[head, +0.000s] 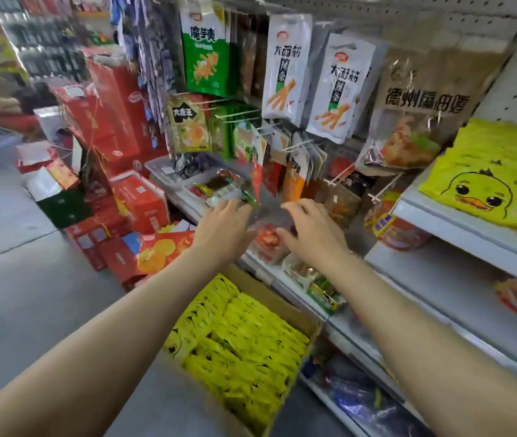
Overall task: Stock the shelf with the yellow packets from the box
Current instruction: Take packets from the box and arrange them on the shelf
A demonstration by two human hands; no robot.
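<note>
Both hands reach forward over the lower shelf: left hand (225, 223) and right hand (309, 234), fingers loosely spread, holding nothing. Yellow packets (238, 345) fill the cardboard box (309, 323) below; probably light, soft and crinkly, best pinched several together by their edges.

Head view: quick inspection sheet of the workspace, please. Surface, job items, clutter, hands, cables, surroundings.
Surface: white shelf at right, tiered, with pegboard backing.
Job's things: cardboard box on the floor, full of yellow packets; a stack of yellow duck-face packets already lies on the shelf.
Clutter: hanging snack bags on pegs; small wrapped snacks on a lower ledge; red cartons piled at left.
Hands: left hand and right hand reach toward the ledge snacks; the image is too blurred to confirm a grip.
Cables: nothing seen.
Surroundings: grey floor, shop aisle.
</note>
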